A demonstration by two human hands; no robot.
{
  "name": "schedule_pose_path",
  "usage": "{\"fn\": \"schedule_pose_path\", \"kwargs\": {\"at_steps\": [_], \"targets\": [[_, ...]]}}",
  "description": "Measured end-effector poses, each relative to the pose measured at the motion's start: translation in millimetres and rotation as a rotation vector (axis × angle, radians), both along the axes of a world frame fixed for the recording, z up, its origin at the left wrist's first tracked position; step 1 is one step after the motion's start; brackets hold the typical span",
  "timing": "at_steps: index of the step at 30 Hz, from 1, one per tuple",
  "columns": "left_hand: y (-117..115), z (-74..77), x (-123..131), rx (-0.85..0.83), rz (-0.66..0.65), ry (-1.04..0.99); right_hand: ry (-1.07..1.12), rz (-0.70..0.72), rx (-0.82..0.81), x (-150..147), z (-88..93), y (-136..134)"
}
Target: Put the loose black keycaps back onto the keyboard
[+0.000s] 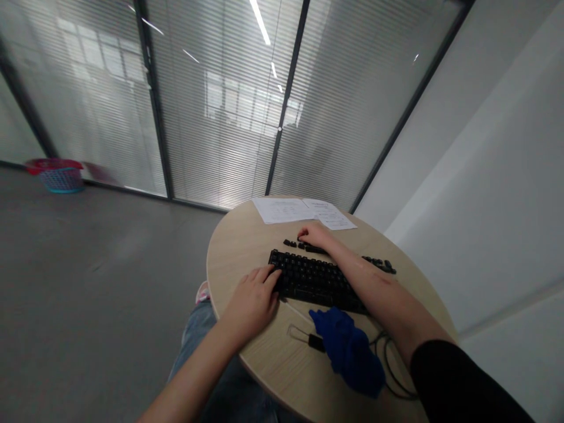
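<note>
Paper (282, 210), white and printed, lies far on the tabletop (238, 238); crumpled blue cloth (348, 352), near. Left hand (257, 295), fingers slightly spread, touches the black plastic keyboard (312, 276) between; right hand (315, 234) curls at loose black keycaps (314, 249), pinch indiscernible, forearm covering keys.

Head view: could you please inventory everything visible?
Keyboard: 1, black, mid-table
Keycaps: many, black, beyond keyboard
Papers: 2, white, far edge
Cloth: 1, blue, table front
Wire tool: 1, black-handled, by cloth
Stick: 1, white, by cloth
Cable: 1, dark, beside cloth
Table: 1, pale, centre
Baskets: number unclear, red-blue, far left
Blinds: several, grey, background
Wall: 1, white, right
Floor: 1, grey, left
Shoe: 1, pinkish, below table
Jeans: 1 pair, blue, below table
Sleeve: 1, black, right arm
Left hand: 1, bare, keyboard's left end
Right hand: 1, bare, at keycaps
</note>
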State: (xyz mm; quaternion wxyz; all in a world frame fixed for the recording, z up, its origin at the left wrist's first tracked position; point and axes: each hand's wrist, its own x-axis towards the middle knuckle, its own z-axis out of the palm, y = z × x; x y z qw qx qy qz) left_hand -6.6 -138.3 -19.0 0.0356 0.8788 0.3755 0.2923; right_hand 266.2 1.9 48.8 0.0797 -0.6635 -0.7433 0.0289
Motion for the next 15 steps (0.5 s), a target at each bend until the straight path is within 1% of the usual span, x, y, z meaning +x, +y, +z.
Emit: {"fn": "schedule_pose_path", "kwargs": {"at_steps": [3,5,7,9,11,13,15], "targets": [[-0.9,1.1,0.2,-0.005,-0.001,0.015,0.045,-0.021,0.090,-3.1,7.5,-19.1],[-1.5,2.2,0.5,-0.018,-0.002,0.021,0.135,0.001,0.182,-5.4,10.4,-43.8],[-1.9,3.5,0.7,-0.029,-0.006,0.019,0.248,0.068,0.236,-8.8,9.5,-75.4],[-1.7,4.7,0.8,-0.032,-0.011,0.016,0.314,0.154,0.257,-14.0,4.2,-107.4],[-1.2,5.8,0.9,-0.032,-0.012,0.021,0.338,0.218,0.276,-20.8,-4.4,-133.0],[-0.7,6.8,0.8,-0.035,-0.011,0.029,0.348,0.264,0.276,-28.0,-13.9,-148.5],[-0.2,7.6,0.4,-0.040,-0.013,0.034,0.325,0.303,0.274,-34.4,-22.1,-155.1]]}}
